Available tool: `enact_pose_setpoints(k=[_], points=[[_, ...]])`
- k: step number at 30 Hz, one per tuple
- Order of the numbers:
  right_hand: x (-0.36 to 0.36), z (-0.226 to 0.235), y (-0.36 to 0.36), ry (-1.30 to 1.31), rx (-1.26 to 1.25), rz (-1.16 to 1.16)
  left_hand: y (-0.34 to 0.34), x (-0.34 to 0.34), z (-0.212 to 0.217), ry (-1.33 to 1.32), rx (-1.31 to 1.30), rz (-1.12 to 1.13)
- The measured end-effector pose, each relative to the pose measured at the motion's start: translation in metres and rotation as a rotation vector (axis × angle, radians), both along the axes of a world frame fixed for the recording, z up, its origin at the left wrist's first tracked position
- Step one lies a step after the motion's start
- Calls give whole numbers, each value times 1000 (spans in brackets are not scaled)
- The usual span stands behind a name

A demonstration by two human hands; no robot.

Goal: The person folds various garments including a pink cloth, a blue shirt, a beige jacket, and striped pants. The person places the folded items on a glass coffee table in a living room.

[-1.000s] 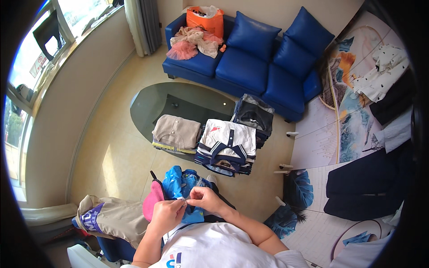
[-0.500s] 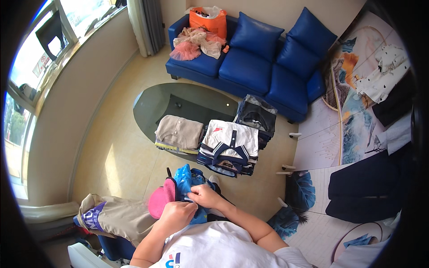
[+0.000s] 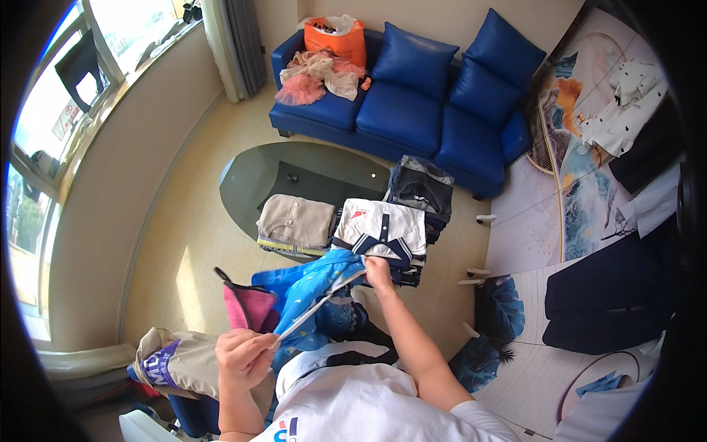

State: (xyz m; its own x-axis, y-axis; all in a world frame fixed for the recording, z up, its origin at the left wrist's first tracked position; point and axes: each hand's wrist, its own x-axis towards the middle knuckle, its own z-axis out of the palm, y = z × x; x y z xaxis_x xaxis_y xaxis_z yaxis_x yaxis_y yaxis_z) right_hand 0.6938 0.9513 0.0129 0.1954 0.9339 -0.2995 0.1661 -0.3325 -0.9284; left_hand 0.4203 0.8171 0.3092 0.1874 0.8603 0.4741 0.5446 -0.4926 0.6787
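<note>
Blue garment [image 3: 313, 291] hem pinched taut by both hands' fingers [image 3: 259, 340], near the glass table [image 3: 254, 177] edge.

3 folded piles [image 3: 379, 230] sit on the glass table [image 3: 294, 173], sofa [image 3: 412, 110] behind it; held garment [image 3: 317, 291] in front, between left hand [image 3: 243, 352] and right hand [image 3: 378, 271].

The blue garment [image 3: 317, 291] hides the right hand's [image 3: 378, 271] fingertips and covers most of the pink cloth [image 3: 247, 308]. The left hand [image 3: 241, 357] grips its edge, palm unseen. Folded piles hide the glass table's [image 3: 294, 173] near rim.
</note>
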Motion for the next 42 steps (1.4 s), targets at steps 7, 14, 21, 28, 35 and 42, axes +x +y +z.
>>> enact_pose_setpoints(k=[7, 14, 21, 28, 35, 42], points=[[-30, 83, -42, 752, -69, 316, 3, 5, -13, -43, -66, 20], [-103, 93, -60, -71, 106, 921, 7, 7, -16, -103, -162, -89], [-93, 118, -24, -88, 276, 663, -21, -58, -1, -396, 54, 95], [-30, 51, 24, 456, -53, 6, -55, -117, 6, -871, 437, 643], [-40, 188, 21, 1225, -153, -35, -50, -190, -57, -84, 42, 978], [-89, 212, -6, 1334, -261, 33, 7, -13, -64, -264, -474, 382]])
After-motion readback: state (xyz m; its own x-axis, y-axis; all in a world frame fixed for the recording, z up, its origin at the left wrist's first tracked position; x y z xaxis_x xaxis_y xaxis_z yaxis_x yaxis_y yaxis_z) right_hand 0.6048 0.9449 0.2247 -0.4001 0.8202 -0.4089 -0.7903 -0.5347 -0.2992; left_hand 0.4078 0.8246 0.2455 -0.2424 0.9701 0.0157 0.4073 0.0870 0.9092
